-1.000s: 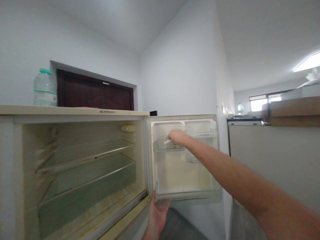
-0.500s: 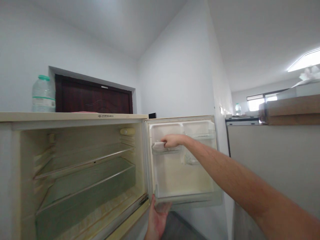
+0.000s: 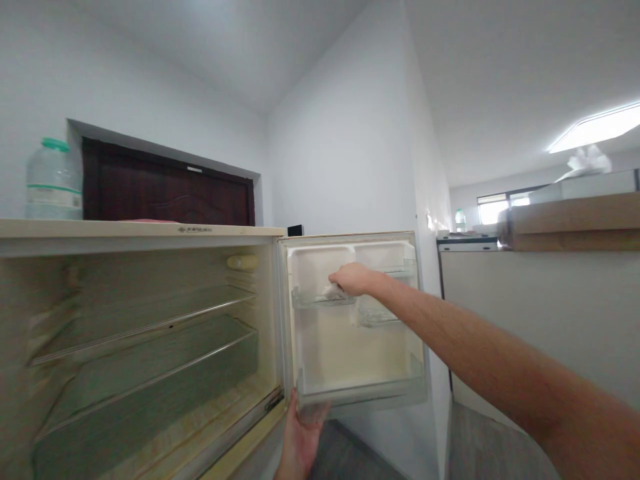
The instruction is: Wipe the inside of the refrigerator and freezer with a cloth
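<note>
An open fridge door (image 3: 333, 353) with clear plastic bins stands in front of me. At its upper left bin (image 3: 313, 301) my right hand (image 3: 353, 279) is closed on a bunched white cloth (image 3: 334, 290), pressing it along the inside of the bin. Part of the cloth is hidden beneath the fingers. Lower down, my left hand (image 3: 304, 433) grips the door's bottom corner near the hinge, thumb in front, the other fingers partly out of sight under the bottom bin (image 3: 370, 397).
To the left is the fridge interior with a glass shelf (image 3: 150, 327) and a clear drawer (image 3: 150, 400). A large water bottle (image 3: 54, 180) stands on the fridge top (image 3: 240, 231). Behind are a dark red door (image 3: 170, 183) and white walls. Cardboard (image 3: 575, 220) lies at right.
My right hand has moved the cloth rightward along the upper left bin, from its left end toward its right end. The view has turned slightly right; my left hand keeps its hold.
</note>
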Demonstrator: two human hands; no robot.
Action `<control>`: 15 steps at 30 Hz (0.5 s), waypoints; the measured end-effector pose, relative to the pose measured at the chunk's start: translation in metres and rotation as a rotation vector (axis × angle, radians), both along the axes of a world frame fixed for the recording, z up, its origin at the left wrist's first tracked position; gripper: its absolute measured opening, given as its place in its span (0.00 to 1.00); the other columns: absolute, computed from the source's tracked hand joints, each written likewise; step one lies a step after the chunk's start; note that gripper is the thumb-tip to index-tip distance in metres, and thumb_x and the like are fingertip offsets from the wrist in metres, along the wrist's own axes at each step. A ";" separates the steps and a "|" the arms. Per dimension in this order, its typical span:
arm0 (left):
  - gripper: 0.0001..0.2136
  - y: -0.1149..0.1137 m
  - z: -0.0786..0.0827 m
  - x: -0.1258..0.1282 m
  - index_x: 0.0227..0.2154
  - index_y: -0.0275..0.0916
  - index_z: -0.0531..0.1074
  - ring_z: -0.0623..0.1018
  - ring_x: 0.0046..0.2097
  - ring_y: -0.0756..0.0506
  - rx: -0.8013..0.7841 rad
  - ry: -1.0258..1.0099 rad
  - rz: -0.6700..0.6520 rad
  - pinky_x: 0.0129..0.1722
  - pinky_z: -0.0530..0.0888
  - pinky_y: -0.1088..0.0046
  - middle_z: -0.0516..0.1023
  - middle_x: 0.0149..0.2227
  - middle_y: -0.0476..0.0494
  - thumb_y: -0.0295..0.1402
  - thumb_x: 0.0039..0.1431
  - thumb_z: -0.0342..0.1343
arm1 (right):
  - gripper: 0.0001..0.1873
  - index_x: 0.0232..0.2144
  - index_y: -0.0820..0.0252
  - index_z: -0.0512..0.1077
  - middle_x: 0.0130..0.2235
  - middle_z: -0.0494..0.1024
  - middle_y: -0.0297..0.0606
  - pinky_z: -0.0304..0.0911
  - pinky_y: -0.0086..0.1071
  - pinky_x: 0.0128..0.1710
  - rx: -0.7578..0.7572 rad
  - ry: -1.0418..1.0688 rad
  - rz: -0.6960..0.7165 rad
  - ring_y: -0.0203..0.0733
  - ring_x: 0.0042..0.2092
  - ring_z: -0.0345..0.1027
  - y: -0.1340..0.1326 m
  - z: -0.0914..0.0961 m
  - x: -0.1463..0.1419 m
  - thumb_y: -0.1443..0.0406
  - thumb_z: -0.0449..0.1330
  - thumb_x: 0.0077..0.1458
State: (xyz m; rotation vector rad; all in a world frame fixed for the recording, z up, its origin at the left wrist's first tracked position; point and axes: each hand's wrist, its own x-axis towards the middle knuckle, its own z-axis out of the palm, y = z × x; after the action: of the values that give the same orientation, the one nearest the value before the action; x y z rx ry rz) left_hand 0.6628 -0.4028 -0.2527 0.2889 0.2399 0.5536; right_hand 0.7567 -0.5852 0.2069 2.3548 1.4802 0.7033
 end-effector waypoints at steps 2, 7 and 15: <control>0.16 0.003 -0.004 0.002 0.62 0.44 0.82 0.93 0.47 0.33 0.013 0.000 -0.009 0.55 0.90 0.38 0.93 0.46 0.37 0.35 0.76 0.63 | 0.15 0.52 0.57 0.85 0.52 0.89 0.48 0.68 0.34 0.47 0.064 0.089 0.047 0.50 0.52 0.83 0.001 0.004 -0.001 0.69 0.63 0.67; 0.15 0.008 -0.015 0.006 0.62 0.48 0.82 0.92 0.49 0.33 0.044 -0.019 -0.027 0.57 0.90 0.39 0.93 0.49 0.38 0.38 0.76 0.64 | 0.17 0.52 0.60 0.82 0.53 0.88 0.46 0.66 0.32 0.51 0.554 0.145 0.165 0.49 0.55 0.79 -0.026 0.042 0.007 0.72 0.56 0.69; 0.16 0.010 -0.018 0.004 0.62 0.46 0.82 0.92 0.52 0.32 0.070 -0.013 -0.015 0.61 0.86 0.33 0.92 0.51 0.35 0.38 0.76 0.64 | 0.22 0.65 0.66 0.73 0.56 0.85 0.60 0.70 0.39 0.53 1.042 0.043 -0.267 0.58 0.55 0.80 -0.069 0.047 0.033 0.69 0.53 0.74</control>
State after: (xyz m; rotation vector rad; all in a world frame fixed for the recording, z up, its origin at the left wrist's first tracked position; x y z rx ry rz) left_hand 0.6672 -0.3926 -0.2704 0.3551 0.2057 0.5496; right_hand 0.7898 -0.6543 0.2538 3.1909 0.8323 1.6350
